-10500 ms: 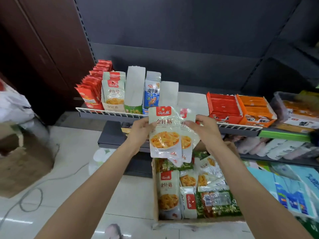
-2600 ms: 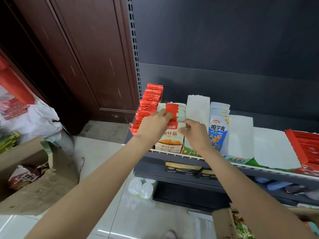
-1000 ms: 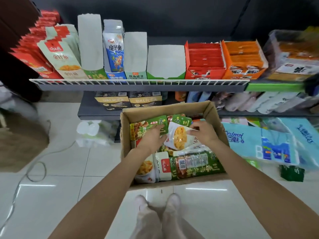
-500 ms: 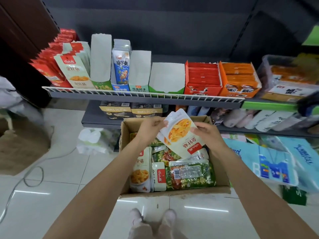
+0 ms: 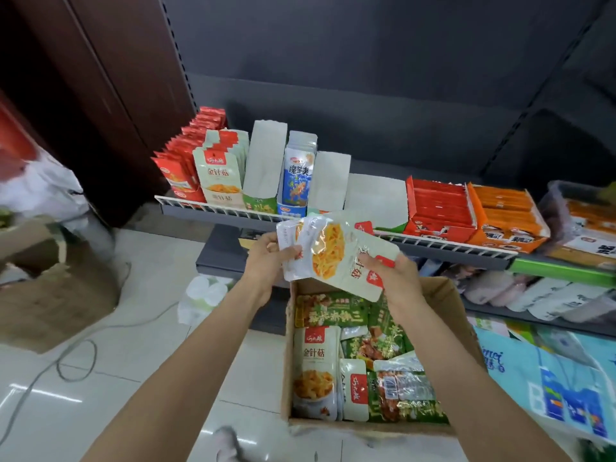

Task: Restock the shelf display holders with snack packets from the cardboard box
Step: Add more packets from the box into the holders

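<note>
pale snack packets [image 5: 336,251] — yellow strips, red labels

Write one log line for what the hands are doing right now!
left hand: holds mushroom packets | right hand: holds same packets | position: above cardboard box | shelf holder: not reached yet

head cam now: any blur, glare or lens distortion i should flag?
Head view: wide-angle bending, the shelf rail bows and tilts; motion blur smears the packets held by the left hand and right hand, and the left edge; white glare streaks on the floor tiles; print on packets in the box stays readable; upper shelving is dim.
</note>
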